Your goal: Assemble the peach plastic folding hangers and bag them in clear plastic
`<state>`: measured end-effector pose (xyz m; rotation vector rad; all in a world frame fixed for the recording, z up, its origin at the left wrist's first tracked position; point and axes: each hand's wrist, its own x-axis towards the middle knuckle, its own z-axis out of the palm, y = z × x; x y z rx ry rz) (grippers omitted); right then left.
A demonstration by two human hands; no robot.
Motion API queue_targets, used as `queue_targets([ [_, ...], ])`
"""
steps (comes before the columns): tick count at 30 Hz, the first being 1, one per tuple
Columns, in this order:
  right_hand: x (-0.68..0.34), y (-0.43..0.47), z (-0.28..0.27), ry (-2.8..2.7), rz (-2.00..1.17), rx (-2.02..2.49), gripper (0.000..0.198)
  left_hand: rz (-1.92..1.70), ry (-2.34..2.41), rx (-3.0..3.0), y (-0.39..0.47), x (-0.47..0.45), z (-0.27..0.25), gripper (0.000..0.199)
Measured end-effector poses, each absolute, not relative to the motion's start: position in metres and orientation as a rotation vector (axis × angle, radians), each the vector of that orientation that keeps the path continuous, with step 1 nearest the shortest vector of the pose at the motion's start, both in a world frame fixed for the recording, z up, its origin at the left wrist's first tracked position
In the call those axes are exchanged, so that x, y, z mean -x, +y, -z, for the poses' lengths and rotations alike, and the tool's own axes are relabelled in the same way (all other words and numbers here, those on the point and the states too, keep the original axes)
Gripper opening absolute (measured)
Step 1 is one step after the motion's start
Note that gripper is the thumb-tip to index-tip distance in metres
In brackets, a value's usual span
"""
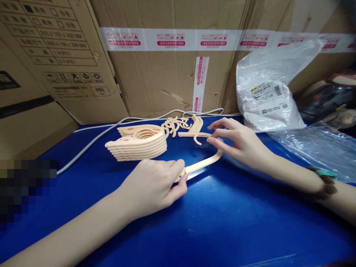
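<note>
The left hand (155, 181) pinches one end of a cream plastic hanger arm (204, 164) between thumb and bent fingers, above the middle of the blue tabletop (194, 226). From that grip the arm slants toward the far right corner, its curved end near the right hand (240, 142). The right hand's fingers are parted and slightly bent, not closed into a fist; the fingertips are beside a cream hook piece (197, 139), and whether they touch it I cannot tell.

Toward the far edge, left of center, sits a neat stack of folded hangers (139, 144). Just beside it lie a heap of loose hooks (174, 124) and some more arms (197, 123). A pale cable (91, 152) runs along the far edge, before cardboard boxes (164, 78). Toward the far right corner stand a white plastic bag (269, 102) and, nearer, clear plastic wrap (319, 148).
</note>
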<state>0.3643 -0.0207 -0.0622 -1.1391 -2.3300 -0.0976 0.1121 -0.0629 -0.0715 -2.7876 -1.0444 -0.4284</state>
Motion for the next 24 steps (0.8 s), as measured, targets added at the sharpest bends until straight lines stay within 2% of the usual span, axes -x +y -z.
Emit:
queue_targets([
  [6, -0.3660, -0.0120, 0.0696, -2.419, -0.086, 1.238, 0.033, 0.421, -1.026, 2.766, -0.0627, -0.1128, 0.0703, 0.019],
  [18, -0.3652, -0.0134, 0.0707, -2.581, 0.133, 1.243, 0.029, 0.306, -0.759, 3.068, -0.0667, -0.1144, 0.0683, 0.012],
  [24, -0.3645, -0.0137, 0.0724, -2.600, 0.162, 1.295, 0.029, 0.360, -0.725, 3.078, -0.0638, -0.1152, 0.0681, 0.006],
])
